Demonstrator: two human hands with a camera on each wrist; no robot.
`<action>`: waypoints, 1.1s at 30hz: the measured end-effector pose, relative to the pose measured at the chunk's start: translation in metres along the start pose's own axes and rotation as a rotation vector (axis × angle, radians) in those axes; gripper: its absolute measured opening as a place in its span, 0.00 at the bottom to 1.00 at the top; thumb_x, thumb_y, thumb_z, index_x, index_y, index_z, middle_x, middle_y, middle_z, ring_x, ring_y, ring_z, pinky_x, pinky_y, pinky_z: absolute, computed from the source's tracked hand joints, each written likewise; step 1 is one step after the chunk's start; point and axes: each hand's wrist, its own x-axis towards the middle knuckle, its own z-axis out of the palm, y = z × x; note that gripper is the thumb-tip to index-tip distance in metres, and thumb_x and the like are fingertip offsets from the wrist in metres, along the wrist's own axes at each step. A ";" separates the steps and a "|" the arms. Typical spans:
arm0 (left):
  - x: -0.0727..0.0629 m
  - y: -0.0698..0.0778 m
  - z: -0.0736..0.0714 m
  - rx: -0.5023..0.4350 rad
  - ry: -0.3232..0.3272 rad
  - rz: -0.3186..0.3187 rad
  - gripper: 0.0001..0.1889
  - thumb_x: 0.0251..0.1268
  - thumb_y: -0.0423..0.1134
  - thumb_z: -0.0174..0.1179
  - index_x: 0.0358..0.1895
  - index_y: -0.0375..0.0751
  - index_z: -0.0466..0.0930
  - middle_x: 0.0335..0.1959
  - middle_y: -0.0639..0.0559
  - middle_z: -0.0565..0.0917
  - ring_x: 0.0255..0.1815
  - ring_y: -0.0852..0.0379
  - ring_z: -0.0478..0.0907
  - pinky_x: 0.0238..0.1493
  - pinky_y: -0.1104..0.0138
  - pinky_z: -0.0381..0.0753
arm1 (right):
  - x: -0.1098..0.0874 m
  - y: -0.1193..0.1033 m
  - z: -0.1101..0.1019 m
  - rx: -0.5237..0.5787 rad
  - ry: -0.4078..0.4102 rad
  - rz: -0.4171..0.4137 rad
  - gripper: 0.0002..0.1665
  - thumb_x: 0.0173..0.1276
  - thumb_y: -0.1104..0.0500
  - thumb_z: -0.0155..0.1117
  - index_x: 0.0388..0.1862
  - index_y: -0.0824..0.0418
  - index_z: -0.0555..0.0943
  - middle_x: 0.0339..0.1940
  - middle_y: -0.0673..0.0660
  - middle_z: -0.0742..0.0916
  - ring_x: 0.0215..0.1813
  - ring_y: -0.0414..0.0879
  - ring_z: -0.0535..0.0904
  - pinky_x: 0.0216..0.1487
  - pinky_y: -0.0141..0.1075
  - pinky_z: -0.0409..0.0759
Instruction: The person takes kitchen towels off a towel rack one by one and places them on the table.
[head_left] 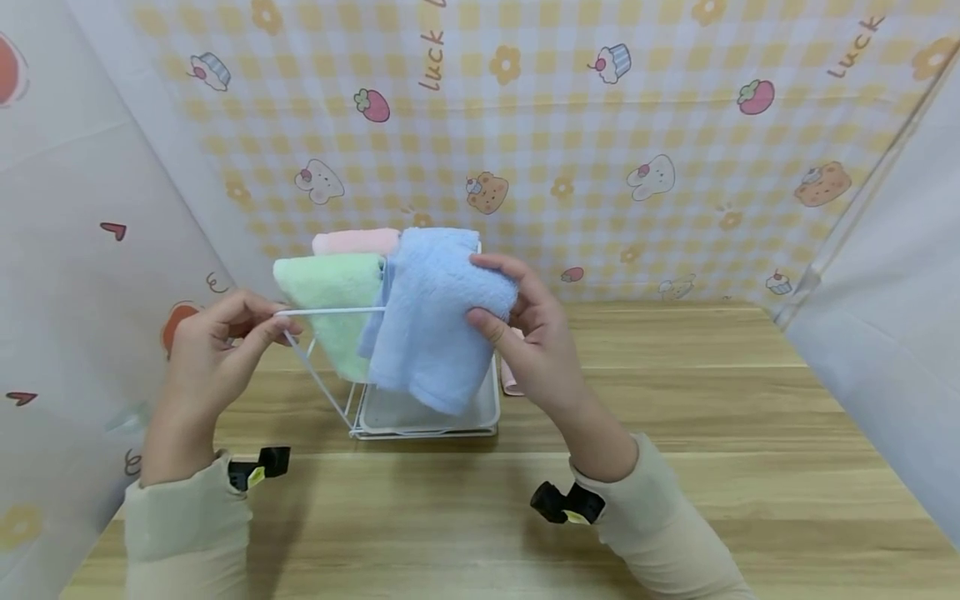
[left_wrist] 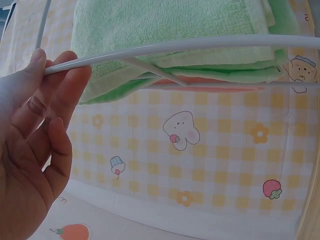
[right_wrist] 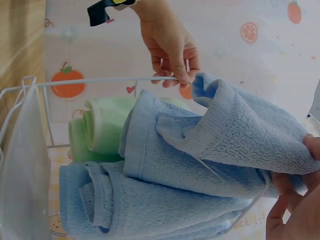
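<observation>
My left hand [head_left: 213,358] pinches the front corner of a white wire rack [head_left: 330,312] between thumb and fingers. A light blue towel [head_left: 442,325] drapes over the rack's right side, and my right hand [head_left: 536,342] grips its right edge with the thumb in front. In the right wrist view, the held blue towel [right_wrist: 250,135] is folded over near a bar, with more blue towelling [right_wrist: 160,207] hanging beside it. A light green towel [head_left: 333,287] hangs on the rack's left part, and a pink towel [head_left: 360,242] lies behind it.
Below the towels, a white tray [head_left: 408,414] forms the rack's base on the wooden table [head_left: 675,500]. A small pink thing [head_left: 512,382] is partly hidden behind my right hand. Patterned cloth [head_left: 562,142] stands behind, with pale side walls left and right.
</observation>
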 end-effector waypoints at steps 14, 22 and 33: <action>-0.002 -0.001 0.001 -0.014 0.004 -0.009 0.04 0.59 0.18 0.62 0.33 0.28 0.81 0.27 0.70 0.84 0.27 0.73 0.81 0.33 0.84 0.79 | 0.003 0.005 -0.007 0.111 0.102 -0.044 0.34 0.72 0.73 0.52 0.75 0.63 0.58 0.60 0.61 0.76 0.55 0.47 0.76 0.52 0.34 0.84; -0.002 -0.002 0.000 -0.033 0.006 -0.012 0.02 0.60 0.19 0.62 0.34 0.24 0.80 0.28 0.70 0.85 0.28 0.72 0.82 0.34 0.84 0.79 | 0.007 0.009 -0.009 0.130 0.178 -0.019 0.41 0.68 0.73 0.57 0.77 0.57 0.56 0.61 0.62 0.77 0.55 0.46 0.77 0.52 0.33 0.85; -0.002 -0.002 0.001 -0.010 -0.003 0.011 0.02 0.63 0.22 0.62 0.34 0.24 0.79 0.29 0.72 0.84 0.29 0.73 0.81 0.33 0.84 0.79 | 0.009 0.016 -0.018 0.222 0.316 -0.082 0.42 0.67 0.73 0.59 0.75 0.53 0.56 0.59 0.58 0.78 0.56 0.50 0.77 0.52 0.35 0.85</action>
